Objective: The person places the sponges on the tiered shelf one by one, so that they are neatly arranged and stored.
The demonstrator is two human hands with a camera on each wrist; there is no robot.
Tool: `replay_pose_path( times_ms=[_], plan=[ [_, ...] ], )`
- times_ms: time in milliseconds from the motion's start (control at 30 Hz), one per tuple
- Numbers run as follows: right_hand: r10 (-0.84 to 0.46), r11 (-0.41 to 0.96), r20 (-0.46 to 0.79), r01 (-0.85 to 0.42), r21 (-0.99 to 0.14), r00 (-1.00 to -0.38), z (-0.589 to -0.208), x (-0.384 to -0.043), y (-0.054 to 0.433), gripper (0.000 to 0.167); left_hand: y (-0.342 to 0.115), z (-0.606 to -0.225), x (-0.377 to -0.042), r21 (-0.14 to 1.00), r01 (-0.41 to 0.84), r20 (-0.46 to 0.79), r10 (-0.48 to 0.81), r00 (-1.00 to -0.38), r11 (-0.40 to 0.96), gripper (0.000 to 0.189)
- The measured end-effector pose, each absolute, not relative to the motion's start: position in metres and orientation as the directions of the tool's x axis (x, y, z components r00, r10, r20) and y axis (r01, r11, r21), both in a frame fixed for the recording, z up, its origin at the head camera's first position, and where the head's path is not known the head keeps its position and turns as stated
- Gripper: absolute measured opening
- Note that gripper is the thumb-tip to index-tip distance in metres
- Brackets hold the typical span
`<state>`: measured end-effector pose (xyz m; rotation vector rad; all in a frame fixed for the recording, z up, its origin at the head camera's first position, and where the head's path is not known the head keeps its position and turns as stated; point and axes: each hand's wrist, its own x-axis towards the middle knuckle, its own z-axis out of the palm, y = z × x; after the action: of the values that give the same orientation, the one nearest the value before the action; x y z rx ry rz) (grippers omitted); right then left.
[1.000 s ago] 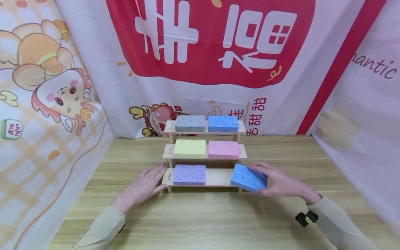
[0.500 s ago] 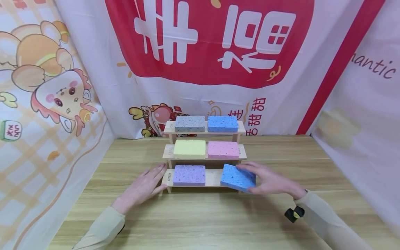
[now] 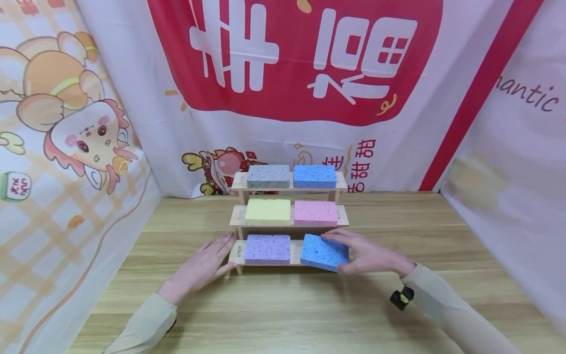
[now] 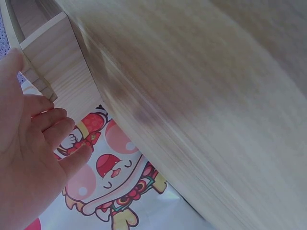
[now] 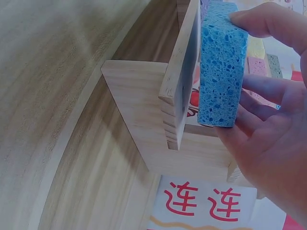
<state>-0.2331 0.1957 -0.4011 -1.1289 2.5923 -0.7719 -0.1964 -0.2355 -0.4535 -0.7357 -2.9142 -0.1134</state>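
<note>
A three-tier wooden display stand (image 3: 297, 250) stands on the table. My left hand (image 3: 201, 268) holds the left end of its lowest tier; in the left wrist view, the thumb and index finger (image 4: 41, 105) lie at opposite edges of the board. My right hand (image 3: 369, 253) grips a blue sponge (image 3: 324, 253) by its right side. The sponge is tilted over the right half of the lowest tier, beside a purple sponge (image 3: 267, 248). In the right wrist view, the blue sponge (image 5: 222, 72) is between thumb and fingers, with a gap to the board.
A yellow sponge (image 3: 268, 211) and a pink sponge (image 3: 315, 212) sit on the middle tier. Up top are a grey sponge (image 3: 268, 176) and another blue sponge (image 3: 314, 176). Behind the stand hangs a printed cloth (image 3: 283, 142). The wood-grain table (image 3: 265, 314) stretches out in front.
The right hand has carried the blue sponge leftward, from the right end of the lowest tier to near the purple sponge. My left hand has stayed at the stand's left end.
</note>
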Motion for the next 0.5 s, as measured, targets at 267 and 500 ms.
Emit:
replay_pose_path(
  times_ms=[267, 500],
  plan=[
    [-0.741, 0.557, 0.007, -0.62, -0.553, -0.672, -0.405, -0.239, 0.189, 0.076, -0.235, -0.454, -0.196, 0.042, 0.472, 0.149, 0.462, -0.874, 0.88, 0.074],
    [-0.762, 0.54, -0.005, -0.632, -0.556, -0.647, -0.407, -0.243, 0.182, 0.075, -0.236, -0.455, -0.197, 0.035, 0.476, 0.158, 0.465, -0.871, 0.879, 0.074]
  ],
)
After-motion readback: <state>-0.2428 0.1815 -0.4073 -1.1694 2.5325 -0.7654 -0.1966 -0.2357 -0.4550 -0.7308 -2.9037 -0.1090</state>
